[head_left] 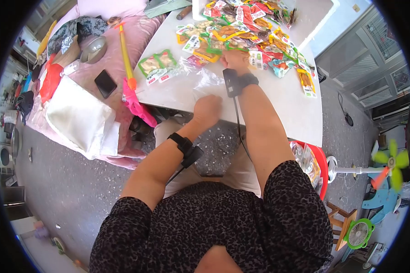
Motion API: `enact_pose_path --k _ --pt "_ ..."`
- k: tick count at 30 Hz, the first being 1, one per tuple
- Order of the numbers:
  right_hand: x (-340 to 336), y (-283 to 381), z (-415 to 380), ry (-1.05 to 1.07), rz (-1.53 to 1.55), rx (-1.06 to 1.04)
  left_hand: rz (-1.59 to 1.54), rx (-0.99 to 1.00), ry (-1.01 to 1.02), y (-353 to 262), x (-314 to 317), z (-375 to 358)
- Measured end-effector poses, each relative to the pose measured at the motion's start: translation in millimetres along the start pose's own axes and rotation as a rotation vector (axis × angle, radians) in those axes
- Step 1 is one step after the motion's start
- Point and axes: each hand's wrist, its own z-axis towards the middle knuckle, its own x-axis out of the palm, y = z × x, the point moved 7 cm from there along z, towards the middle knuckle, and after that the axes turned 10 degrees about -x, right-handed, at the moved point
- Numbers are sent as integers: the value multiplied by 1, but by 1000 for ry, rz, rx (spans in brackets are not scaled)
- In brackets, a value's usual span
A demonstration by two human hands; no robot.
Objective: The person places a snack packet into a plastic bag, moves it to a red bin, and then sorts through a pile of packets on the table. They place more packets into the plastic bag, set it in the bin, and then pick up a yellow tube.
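My left hand point(207, 110) is at the near edge of the white table point(177, 93), slightly blurred, its fingers curled in at the lower end of a clear plastic bag point(205, 78). The bag lies crumpled on the tabletop between my hands. Farther forward, my right hand point(237, 60) reaches to the near side of a heap of snack packets point(246, 34) in yellow, red and green wrapping. Its fingertips are hidden among the packets, so their grip does not show. Two green-edged packets point(157, 64) lie apart to the left.
A white foam box point(318, 20) stands behind the heap. Below the table's right side is a red tub point(323, 170) with packets inside. On the left, a pink-covered bed point(118, 86) holds a phone point(105, 83) and a metal bowl point(94, 50). A fan point(392, 162) stands far right.
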Motion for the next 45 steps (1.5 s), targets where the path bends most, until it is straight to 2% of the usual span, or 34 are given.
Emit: enact_pose_path --k 4,6,8,9,11,12,14,16,19,22,23,26,29,32,35,38,41,44,45 --pt "-9 -17 10 31 113 -109 -20 11 -40 0 -3 -1" --pt "-19 22 -12 193 -518 -791 18 -4 -13 1 1 -1" --pt "-31 26 -38 200 -559 -837 99 -36 75 3 11 1" --pt "-44 21 -46 127 -276 -552 98 -38 69 1 10 1" --pt "-65 9 -68 26 5 -359 98 -46 50 -1 4 2" --pt "-82 7 -80 -5 5 -446 99 -48 48 -1 3 1" --pt "-98 1 -113 -39 14 -384 101 -46 46 -2 4 3" --pt "-98 -5 -155 -47 41 -71 68 -40 10 -3 3 2" --pt "-101 -10 -182 169 -286 66 43 -38 -27 0 3 0" --pt "-131 4 -166 14 -496 -259 22 -35 -34 2 6 0" --pt "-141 9 -154 -44 -763 -356 18 -32 -33 3 6 0" --pt "-147 24 -135 -223 -1072 -529 44 2 -100 -4 0 0" --pt "-135 17 -119 -73 -1133 -318 37 12 -129 -3 0 0" --pt "-115 8 -115 96 -1156 -260 18 26 -135 -3 1 0" --pt "-104 7 -122 80 -1261 -248 37 -3 -72 0 6 1" --pt "-100 6 -125 35 -1232 -253 52 4 -74 -4 4 0" --pt "-105 -10 -115 70 -1146 -163 85 -8 -61 -6 6 1" --pt "-97 -18 -111 320 -1068 -61 117 -26 -28 -7 7 2" --pt "-95 -16 -114 322 -1045 -73 109 -34 -23 -6 7 2"
